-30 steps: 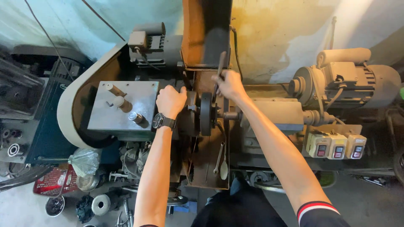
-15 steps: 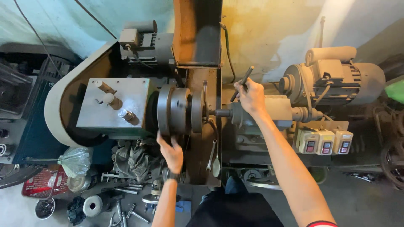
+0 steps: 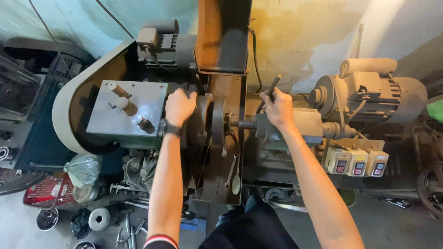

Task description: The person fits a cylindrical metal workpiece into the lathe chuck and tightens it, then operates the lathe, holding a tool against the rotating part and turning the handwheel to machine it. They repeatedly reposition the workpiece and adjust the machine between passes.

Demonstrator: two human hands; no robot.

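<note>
I look down on an old lathe-like machine. My left hand (image 3: 180,107) grips the top of the round chuck (image 3: 205,121) beside the grey gearbox cover (image 3: 127,113). My right hand (image 3: 277,108) is closed around a dark metal lever handle (image 3: 268,93) that sticks up above the tan tailstock housing (image 3: 295,127). A short shaft (image 3: 242,124) runs between the disc plate (image 3: 218,122) and that housing.
An electric motor (image 3: 378,94) sits at the right, with a row of three switch boxes (image 3: 357,161) below it. A curved belt guard (image 3: 64,108) wraps the left end. Wrenches (image 3: 233,173) hang on the machine front. Loose tools and parts (image 3: 97,212) litter the floor at lower left.
My left hand rose from under the chuck to grip its top. My right hand stayed on the lever, which now leans more upright.
</note>
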